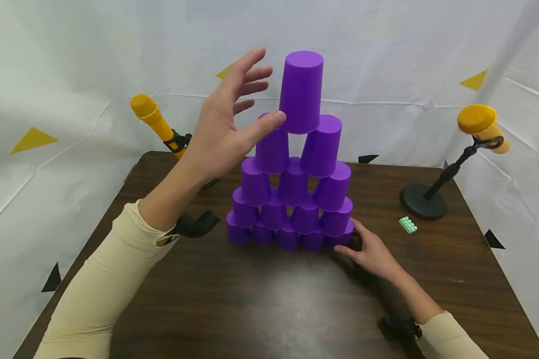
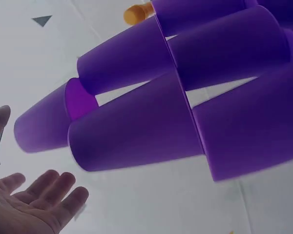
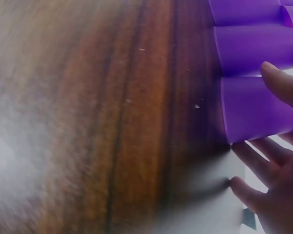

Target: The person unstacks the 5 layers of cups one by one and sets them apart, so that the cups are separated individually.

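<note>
Purple cups, all upside down, form a pyramid of several rows in the head view, narrowing to a single top cup. My left hand is raised on the left of that cup, fingers spread and thumb stretched toward it. In the left wrist view, a gap separates the fingers from the cups. Low on the right, my right hand stands beside the end cup of the bottom row. Its thumb lies across the front and its loosely extended fingers reach along the right side; whether they touch is unclear.
A yellow microphone on a stand is partly hidden behind my left arm. Another yellow microphone stands at the right on a round black base. Near it lies a mint-green toy brick. White sheeting surrounds the dark wooden table.
</note>
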{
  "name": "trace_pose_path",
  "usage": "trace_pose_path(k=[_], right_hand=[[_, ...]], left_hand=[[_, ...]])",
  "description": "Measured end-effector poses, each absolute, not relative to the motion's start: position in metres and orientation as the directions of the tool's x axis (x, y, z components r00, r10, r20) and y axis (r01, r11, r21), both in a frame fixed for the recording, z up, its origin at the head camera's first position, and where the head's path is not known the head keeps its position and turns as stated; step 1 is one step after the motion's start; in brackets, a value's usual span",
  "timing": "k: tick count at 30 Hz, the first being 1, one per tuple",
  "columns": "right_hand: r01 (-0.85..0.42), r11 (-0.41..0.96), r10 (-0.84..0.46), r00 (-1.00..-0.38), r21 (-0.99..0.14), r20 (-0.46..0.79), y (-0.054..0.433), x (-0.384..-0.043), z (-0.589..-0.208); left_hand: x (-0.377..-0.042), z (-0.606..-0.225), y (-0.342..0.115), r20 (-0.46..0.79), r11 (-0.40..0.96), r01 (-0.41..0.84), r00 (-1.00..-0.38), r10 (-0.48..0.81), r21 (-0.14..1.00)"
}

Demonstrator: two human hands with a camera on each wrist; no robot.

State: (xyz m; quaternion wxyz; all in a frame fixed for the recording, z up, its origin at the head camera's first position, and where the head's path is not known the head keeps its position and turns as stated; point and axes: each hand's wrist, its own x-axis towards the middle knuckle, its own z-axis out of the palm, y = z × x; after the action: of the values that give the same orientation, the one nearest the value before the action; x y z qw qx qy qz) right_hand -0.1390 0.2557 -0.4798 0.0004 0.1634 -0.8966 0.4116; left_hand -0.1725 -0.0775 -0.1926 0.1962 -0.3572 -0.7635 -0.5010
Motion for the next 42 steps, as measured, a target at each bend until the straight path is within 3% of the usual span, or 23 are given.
trace_pose_path(k=[5, 12, 17, 25, 30, 35, 38, 42], right_hand=[[-0.276, 0.621, -0.26, -0.956, -0.734, 0.139, 0.251, -0.137, -0.481], [-0.29, 0.629, -0.273, -0.951, -0.721, 0.144, 0.247, -0.138, -0.48], [-0.301, 0.626, -0.281, -0.948, -0.719, 0.152, 0.247, -0.139, -0.482], [-0.31, 0.62, -0.295, -0.943, -0.72, 0.153, 0.246, -0.14, -0.482], [-0.302, 0.627, -0.297, -0.945, -0.718, 0.138, 0.247, -0.14, -0.479], [-0.301, 0.63, -0.304, -0.944, -0.716, 0.13, 0.25, -0.14, -0.478], [-0.298, 0.633, -0.304, -0.945, -0.715, 0.124, 0.252, -0.14, -0.478], [-0.282, 0.643, -0.294, -0.949, -0.712, 0.111, 0.255, -0.139, -0.478]], left_hand=[[-0.196, -0.193, -0.063, 0.628, 0.193, 0.72, -0.682, 0.375, 0.666], [-0.178, -0.177, -0.055, 0.573, 0.179, 0.671, -0.72, 0.393, 0.72], [-0.191, -0.186, -0.054, 0.578, 0.174, 0.665, -0.728, 0.368, 0.726], [-0.193, -0.193, -0.069, 0.683, 0.101, 0.733, -0.668, 0.295, 0.673], [-0.181, -0.209, -0.111, 0.742, 0.061, 0.758, -0.65, 0.164, 0.65], [-0.173, -0.251, -0.176, 0.641, 0.105, 0.635, -0.766, -0.038, 0.765], [-0.169, -0.284, -0.215, 0.506, 0.257, 0.462, -0.85, -0.145, 0.849], [-0.168, -0.332, -0.261, 0.368, 0.46, 0.222, -0.893, -0.258, 0.86]])
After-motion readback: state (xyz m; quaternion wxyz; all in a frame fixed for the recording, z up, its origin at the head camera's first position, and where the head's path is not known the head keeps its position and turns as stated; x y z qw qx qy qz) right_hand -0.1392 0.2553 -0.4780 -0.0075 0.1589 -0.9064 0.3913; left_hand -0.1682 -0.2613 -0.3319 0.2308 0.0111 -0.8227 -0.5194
